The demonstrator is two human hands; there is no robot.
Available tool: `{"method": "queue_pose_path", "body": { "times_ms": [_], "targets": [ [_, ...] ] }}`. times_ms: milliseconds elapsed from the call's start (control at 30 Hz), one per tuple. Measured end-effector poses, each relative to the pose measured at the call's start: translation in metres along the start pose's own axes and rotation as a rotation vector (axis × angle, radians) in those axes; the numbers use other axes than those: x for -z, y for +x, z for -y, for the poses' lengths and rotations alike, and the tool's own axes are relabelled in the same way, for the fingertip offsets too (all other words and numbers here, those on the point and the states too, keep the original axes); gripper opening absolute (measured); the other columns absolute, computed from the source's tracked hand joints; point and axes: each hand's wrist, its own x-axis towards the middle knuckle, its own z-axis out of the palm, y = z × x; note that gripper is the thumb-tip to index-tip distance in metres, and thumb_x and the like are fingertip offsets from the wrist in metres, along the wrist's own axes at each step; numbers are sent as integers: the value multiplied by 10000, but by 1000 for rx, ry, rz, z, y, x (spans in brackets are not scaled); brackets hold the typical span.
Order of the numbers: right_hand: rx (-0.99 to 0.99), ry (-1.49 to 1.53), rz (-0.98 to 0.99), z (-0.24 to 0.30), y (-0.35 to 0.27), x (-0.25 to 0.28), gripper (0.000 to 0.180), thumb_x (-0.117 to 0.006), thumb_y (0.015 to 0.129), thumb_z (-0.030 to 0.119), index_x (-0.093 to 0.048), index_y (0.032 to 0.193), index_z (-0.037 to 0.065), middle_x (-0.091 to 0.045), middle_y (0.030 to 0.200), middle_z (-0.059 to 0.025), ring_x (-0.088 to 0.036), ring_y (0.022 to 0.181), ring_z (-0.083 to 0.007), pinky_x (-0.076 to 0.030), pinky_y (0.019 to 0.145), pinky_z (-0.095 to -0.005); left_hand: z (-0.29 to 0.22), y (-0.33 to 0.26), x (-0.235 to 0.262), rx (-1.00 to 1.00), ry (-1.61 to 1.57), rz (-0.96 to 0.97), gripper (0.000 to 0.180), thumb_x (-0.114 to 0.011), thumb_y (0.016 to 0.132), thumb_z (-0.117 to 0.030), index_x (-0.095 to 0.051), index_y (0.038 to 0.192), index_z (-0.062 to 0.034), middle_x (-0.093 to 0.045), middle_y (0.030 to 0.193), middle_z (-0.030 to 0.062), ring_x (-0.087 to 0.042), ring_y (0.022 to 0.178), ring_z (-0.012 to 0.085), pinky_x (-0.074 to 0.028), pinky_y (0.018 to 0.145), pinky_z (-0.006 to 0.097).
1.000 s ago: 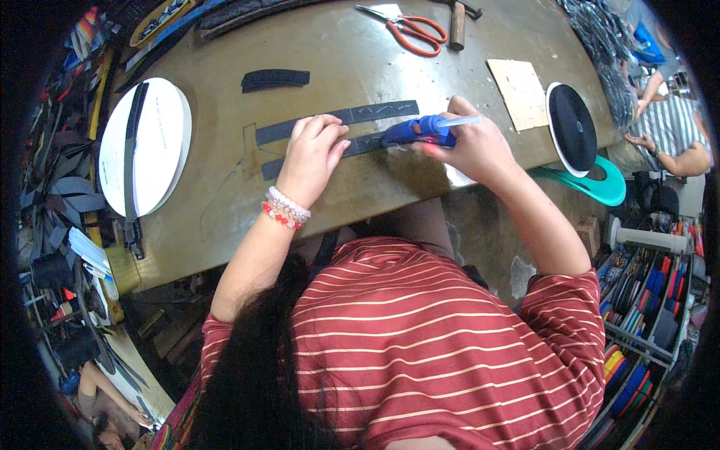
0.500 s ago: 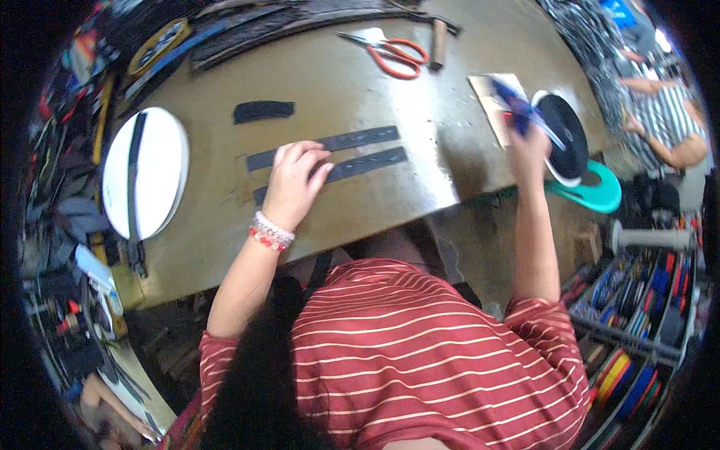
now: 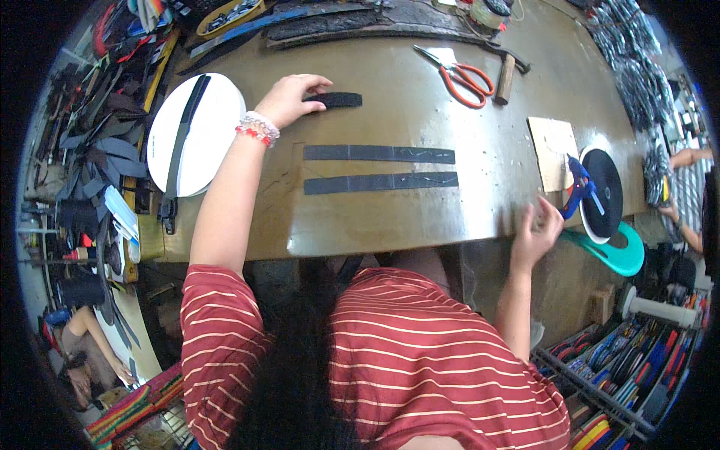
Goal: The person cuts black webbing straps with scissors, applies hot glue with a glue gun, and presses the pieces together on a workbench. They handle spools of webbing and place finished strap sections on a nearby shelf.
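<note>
- Left hand [image 3: 287, 100] moved from the long strips [image 3: 379, 155] to the short black strip [image 3: 343, 100].
- Right hand [image 3: 537, 234] released the blue glue gun [image 3: 577, 187] near the table's [image 3: 382, 229] right edge.

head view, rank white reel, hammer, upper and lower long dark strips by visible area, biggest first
1. White reel
2. Upper long dark strip and lower long dark strip: look alike, unranked
3. Hammer

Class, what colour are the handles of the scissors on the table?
The scissors' handles are orange-red, seen best in the head view.
</note>
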Motion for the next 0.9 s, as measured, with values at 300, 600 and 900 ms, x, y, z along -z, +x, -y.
{"method": "queue_pose_path", "body": {
  "times_ms": [300,600,900],
  "targets": [
    [-544,1196,901,139,69,-80,293,-604,895,214,-588,1093,-1,-633,936,-72,-586,758,-105,-484,675,-244,-98,-7,-19,-433,-294,-219,326,-691,753,-105,-610,1064,-49,-629,981,109,-634,879,234,-508,808,319],
    [-323,529,803,102,60,-90,135,-710,789,156,-682,842,35,-661,731,-17,-560,626,-51,-440,543,-211,-109,-11,-59,38,-622,39,322,-689,766,-133,-608,1068,-57,-633,905,79,-628,771,187,-514,714,291],
    [-223,334,802,92,64,-91,168,-719,769,146,-689,855,5,-668,712,-60,-586,631,-93,-467,614,-249,-107,-46,-68,-108,-65,-68,190,-544,787,20,-606,965,-4,-633,932,131,-607,893,292,-477,850,366]
  ]
}}
